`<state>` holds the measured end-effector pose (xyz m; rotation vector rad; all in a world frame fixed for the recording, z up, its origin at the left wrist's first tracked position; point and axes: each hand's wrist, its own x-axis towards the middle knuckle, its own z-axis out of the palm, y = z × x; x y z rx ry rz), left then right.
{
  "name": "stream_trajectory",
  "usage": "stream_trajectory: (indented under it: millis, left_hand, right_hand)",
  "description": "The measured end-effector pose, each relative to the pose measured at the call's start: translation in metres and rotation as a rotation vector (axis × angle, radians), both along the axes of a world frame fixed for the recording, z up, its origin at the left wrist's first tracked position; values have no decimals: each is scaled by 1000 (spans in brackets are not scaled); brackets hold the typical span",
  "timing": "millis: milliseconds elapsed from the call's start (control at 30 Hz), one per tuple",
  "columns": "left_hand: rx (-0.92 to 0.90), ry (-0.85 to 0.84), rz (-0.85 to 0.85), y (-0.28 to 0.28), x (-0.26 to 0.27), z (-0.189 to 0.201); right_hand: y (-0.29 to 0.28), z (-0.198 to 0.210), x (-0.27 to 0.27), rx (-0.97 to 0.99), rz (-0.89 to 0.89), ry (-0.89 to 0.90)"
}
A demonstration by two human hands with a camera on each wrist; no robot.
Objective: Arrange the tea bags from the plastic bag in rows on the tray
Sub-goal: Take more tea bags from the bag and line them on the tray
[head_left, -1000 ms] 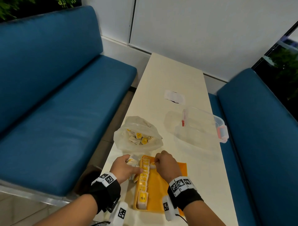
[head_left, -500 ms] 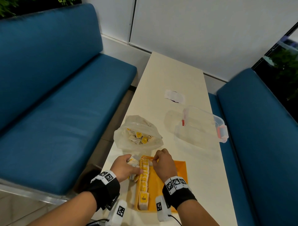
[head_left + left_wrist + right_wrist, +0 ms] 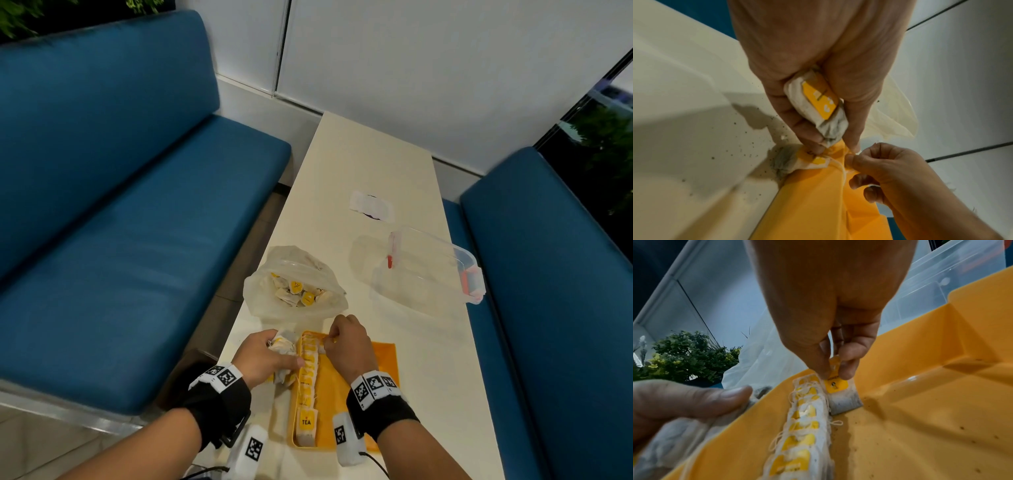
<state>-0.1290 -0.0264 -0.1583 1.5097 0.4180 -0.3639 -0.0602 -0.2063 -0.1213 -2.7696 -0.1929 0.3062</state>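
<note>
An orange tray [image 3: 356, 394] lies at the table's near end, with a row of overlapping tea bags [image 3: 308, 377] along its left side. My right hand [image 3: 346, 342] pinches the yellow tag of one tea bag [image 3: 842, 395] at the far end of that row [image 3: 803, 426], inside the tray [image 3: 920, 410]. My left hand [image 3: 263, 356] grips a bunch of tea bags [image 3: 818, 107] at the tray's left rim [image 3: 789, 191]. Beyond the tray lies the clear plastic bag [image 3: 294, 284], open, with more tea bags inside.
A clear lidded plastic box [image 3: 428, 270] stands on the right of the cream table [image 3: 428, 377], and a small white packet [image 3: 371, 207] lies farther back. Blue benches [image 3: 120, 257] flank both long sides. Tea dust speckles the table by the tray.
My right hand has moved a little left and forward to the far end of the row, lowering the pinched tea bag into the tray. The left hand stays beside the rim with its bunch.
</note>
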Motion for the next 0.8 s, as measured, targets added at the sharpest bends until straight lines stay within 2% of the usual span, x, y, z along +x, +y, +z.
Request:
stream_trajectory:
  millis: [100,233,333,400,467,633,800]
  left_hand:
    - [-138,-3,37,7,-3,9]
    - [-432,49,51,19,-6,35]
    - [-529,73,68,25,-3,42]
    - [-551,70,78,29,0,42]
    - [-564,68,102,32,1,44]
    - [-568,73,146,39,-5,38]
    - [-568,108,173,39,-13,32]
  right_hand:
    - [-6,5,-4,54,-19,-23]
    - [-9,17,-14,180,-19,-64]
    - [-4,27,-21,354,-31,31]
    - [0,32,-25,395,-10,107]
    - [4,34,-28,322,80,153]
    - [23,35,-42,-139,364,159]
    - [45,31,-49,-352,423,92]
